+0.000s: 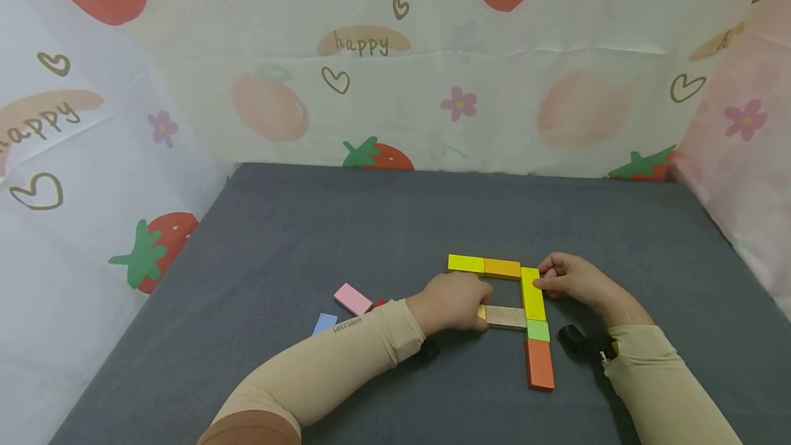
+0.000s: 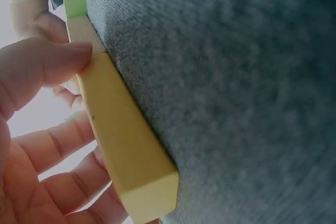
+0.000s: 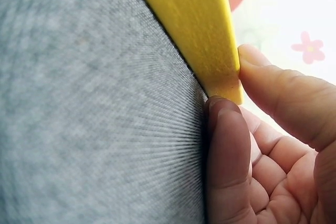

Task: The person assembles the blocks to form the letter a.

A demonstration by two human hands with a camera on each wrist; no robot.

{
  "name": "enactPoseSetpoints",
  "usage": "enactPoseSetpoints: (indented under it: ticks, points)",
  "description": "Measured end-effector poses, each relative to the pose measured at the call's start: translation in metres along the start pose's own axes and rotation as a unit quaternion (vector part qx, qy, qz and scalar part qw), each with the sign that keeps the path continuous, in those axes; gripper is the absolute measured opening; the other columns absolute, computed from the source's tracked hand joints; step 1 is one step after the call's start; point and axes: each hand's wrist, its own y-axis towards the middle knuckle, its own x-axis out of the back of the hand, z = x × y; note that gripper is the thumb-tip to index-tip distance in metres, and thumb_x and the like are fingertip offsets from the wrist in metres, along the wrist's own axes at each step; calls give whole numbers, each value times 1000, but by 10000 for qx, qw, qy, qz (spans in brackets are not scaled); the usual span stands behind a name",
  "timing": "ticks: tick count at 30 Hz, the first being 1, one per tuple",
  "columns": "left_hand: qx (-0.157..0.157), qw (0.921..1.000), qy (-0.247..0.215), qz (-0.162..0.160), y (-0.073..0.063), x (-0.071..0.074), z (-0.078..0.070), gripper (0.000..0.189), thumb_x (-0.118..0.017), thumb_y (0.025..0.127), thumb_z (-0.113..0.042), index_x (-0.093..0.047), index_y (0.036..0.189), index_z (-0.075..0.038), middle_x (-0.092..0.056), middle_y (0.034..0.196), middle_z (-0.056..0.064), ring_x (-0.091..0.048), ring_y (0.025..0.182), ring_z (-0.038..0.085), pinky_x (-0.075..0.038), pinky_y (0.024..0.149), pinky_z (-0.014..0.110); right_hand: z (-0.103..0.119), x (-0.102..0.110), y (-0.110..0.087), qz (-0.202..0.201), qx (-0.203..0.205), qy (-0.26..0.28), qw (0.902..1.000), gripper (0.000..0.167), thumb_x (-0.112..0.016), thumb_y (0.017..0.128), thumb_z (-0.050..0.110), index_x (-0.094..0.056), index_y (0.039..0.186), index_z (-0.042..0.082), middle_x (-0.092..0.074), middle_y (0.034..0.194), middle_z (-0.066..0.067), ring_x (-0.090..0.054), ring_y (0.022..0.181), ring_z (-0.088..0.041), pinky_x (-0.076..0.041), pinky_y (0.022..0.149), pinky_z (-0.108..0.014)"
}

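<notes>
My left hand (image 1: 454, 299) pinches the pale block (image 2: 126, 135) at the left end of the plank (image 1: 507, 317); pushing right too hard could drive the plank into the right yellow block (image 1: 533, 294), skewing it. My right hand (image 1: 575, 283) touches that block's far end; whether it pinches, I can't tell.

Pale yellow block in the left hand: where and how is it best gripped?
Probably pinch the pale yellow block across its long sides, towards its free end, coming from above: it is a long bar on the cloth, and its other end meets the plain wood block.
</notes>
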Motion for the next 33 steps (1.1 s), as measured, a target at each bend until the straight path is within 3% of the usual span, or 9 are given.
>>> enactPoseSetpoints:
  ticks: [7,16,26,33]
  points:
    - [-111,9977,-654,170,-1,5,12,18,-75,83,-33,-65,89,-20,-59,77,-8,-50,65,8,-40,58,21,-1,0,0,-6,-5,19,10000,29,-67,92,19,-53,107,-1,-60,78,3,-56,77,-13,-51,72,-27]
    - [-18,9882,-1525,141,-12,21,44,28,-75,85,-32,-67,107,-16,-68,103,-1,-61,91,11,-49,82,24,-1,0,0,-24,-49,16,10000,29,-67,92,20,-53,107,-1,-60,78,3,-56,76,-13,-51,71,-26]
    - [299,9668,-2535,115,-36,30,82,28,-75,86,-27,-66,109,-14,-66,99,-2,-59,90,12,-49,79,28,0,-2,-1,-31,2,-108,9999,30,-67,92,20,-54,109,-2,-61,81,2,-57,80,-13,-51,74,-27]
    - [521,9576,-2833,-80,-56,36,106,28,-75,86,-23,-67,111,-13,-66,99,-2,-60,92,12,-50,84,30,1,-2,-1,-74,-37,-142,9999,31,-67,92,20,-54,110,-2,-61,80,2,-57,80,-14,-51,73,-27]
